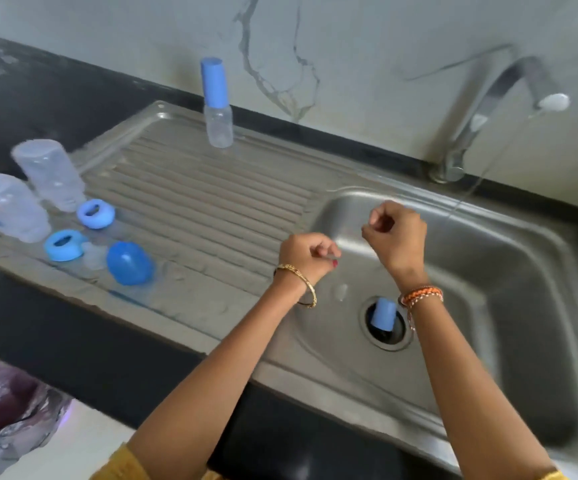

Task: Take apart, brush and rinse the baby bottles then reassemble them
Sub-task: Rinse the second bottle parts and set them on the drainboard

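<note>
A: Head view: both hands hang over the sink basin (488,271). The left hand (306,256) sits near the basin's nine o'clock rim, fingers curled in; something small and pale seems pinched at the fingertips, but blur hides what it is. The right hand (396,233) is just beside it toward two o'clock, fingers curled tight, and I cannot tell whether it holds anything.

B: Where are the bottle parts?

A: On the ribbed drainboard (211,202). Two clear bottle bodies (50,174) (9,207) stand upside down at its nine o'clock edge, close to where the steel meets the black counter (55,323). Just beside them, toward the near edge, lie two blue collar rings (95,213) (64,244) and a blue dome cap (129,262), with a clear nipple (93,255) between ring and cap. A small capped bottle (217,105) stands upright at twelve o'clock, against the drainboard's back rim.

B: And in the basin?

A: A blue cap (383,314) sits tilted in the drain opening (386,322), at six o'clock from the hands. The tap (495,109) arches over the back rim at one o'clock, a thin stream falling.

B: Open room?

A: The drainboard's ribbed middle is bare between the parts and the hands, and the basin's three o'clock half lies open.
</note>
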`<action>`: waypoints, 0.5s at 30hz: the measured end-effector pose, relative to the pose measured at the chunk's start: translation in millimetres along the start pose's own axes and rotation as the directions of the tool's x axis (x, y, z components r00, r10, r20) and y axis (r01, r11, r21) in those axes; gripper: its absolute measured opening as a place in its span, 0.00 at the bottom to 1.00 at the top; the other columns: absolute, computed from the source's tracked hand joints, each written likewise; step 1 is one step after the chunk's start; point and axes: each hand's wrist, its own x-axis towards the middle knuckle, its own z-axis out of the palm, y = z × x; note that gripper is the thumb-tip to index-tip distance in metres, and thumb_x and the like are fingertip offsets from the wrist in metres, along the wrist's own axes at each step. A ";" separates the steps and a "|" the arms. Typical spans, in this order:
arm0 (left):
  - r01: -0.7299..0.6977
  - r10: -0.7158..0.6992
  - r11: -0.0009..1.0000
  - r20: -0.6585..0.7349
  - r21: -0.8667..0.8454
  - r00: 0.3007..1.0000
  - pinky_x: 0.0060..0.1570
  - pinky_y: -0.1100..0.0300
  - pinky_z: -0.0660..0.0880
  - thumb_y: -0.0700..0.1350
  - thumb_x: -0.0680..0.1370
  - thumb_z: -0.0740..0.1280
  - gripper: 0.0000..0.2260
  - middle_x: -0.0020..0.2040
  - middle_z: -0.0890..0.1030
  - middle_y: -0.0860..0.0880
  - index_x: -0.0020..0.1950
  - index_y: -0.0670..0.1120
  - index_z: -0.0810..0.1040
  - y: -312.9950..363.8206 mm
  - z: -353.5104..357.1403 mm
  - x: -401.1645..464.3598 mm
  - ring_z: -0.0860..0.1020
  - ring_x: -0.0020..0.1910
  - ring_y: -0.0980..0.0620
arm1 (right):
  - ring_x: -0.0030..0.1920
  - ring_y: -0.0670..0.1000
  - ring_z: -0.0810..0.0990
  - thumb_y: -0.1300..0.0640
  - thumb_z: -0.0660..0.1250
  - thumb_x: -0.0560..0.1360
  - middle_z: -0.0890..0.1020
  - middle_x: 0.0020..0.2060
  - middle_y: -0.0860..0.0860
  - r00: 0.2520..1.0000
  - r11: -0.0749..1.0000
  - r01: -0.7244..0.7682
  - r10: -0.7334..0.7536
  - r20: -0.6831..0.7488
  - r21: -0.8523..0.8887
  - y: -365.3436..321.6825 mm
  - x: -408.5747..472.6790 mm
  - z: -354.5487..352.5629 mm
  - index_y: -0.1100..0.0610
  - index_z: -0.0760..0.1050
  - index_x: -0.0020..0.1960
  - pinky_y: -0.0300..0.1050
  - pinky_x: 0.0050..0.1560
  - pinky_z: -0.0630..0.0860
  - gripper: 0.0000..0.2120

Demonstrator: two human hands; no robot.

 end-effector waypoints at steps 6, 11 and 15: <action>0.164 -0.188 0.971 0.132 0.172 0.973 0.47 0.67 0.74 0.31 0.68 0.68 0.12 0.38 0.77 0.54 0.48 0.44 0.83 -11.8 72.3 3.4 0.76 0.39 0.63 | 0.54 0.50 0.77 0.64 0.72 0.68 0.80 0.55 0.55 0.785 0.965 -0.094 0.222 0.579 -0.243 99.1 -12.9 -13.3 0.59 0.78 0.57 0.31 0.51 0.69 0.17; 0.281 -0.331 0.919 0.155 0.277 0.931 0.59 0.60 0.71 0.37 0.73 0.69 0.13 0.56 0.79 0.47 0.57 0.45 0.79 -31.2 98.5 10.3 0.76 0.58 0.49 | 0.69 0.56 0.66 0.59 0.68 0.73 0.69 0.69 0.56 0.736 0.915 -0.143 0.353 0.577 -0.377 157.0 -5.8 6.4 0.57 0.66 0.70 0.45 0.67 0.62 0.27; 0.283 -0.375 0.874 0.179 0.394 0.910 0.53 0.65 0.67 0.40 0.75 0.68 0.13 0.59 0.78 0.48 0.59 0.45 0.78 -37.1 107.8 18.6 0.75 0.59 0.50 | 0.68 0.59 0.67 0.58 0.66 0.74 0.67 0.69 0.59 0.724 0.898 -0.191 0.402 0.560 -0.397 182.4 -8.1 16.2 0.56 0.63 0.72 0.47 0.66 0.64 0.28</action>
